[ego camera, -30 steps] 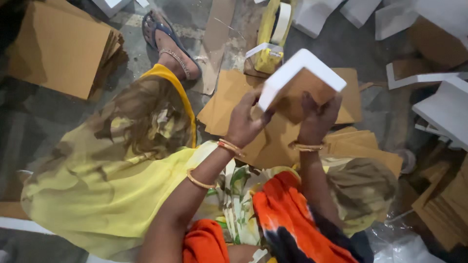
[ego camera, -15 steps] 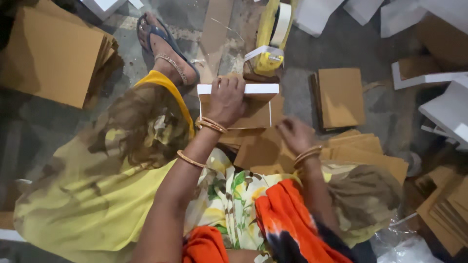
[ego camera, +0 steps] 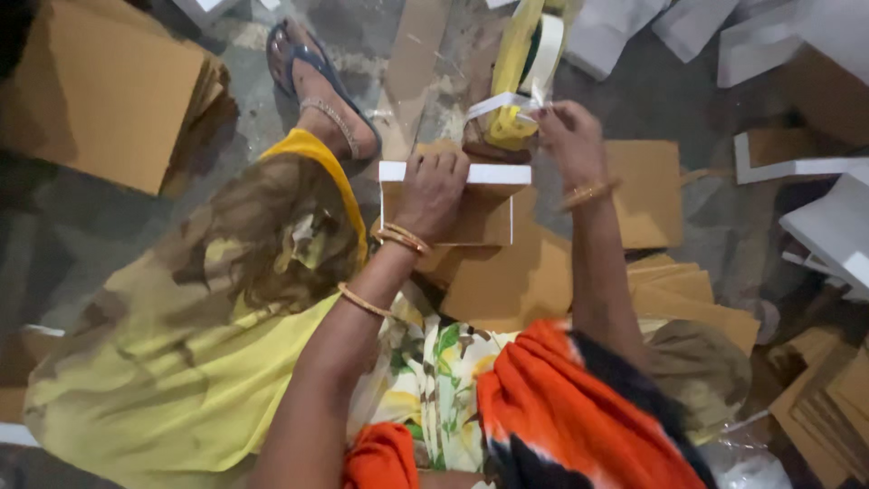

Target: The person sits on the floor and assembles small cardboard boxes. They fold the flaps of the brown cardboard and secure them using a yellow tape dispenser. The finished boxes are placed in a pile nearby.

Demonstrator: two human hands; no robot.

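While the left hand presses flat on a white-edged cardboard box on the floor before the knees, the right hand, well apart, pinches a white tape strip at the yellow tape dispenser. Step, as judged: taping the box edge; next calls for drawing tape onto the rim. Count: one box in hand, one dispenser, two hands, one sandalled foot; loose cardboard sheets too many to count.
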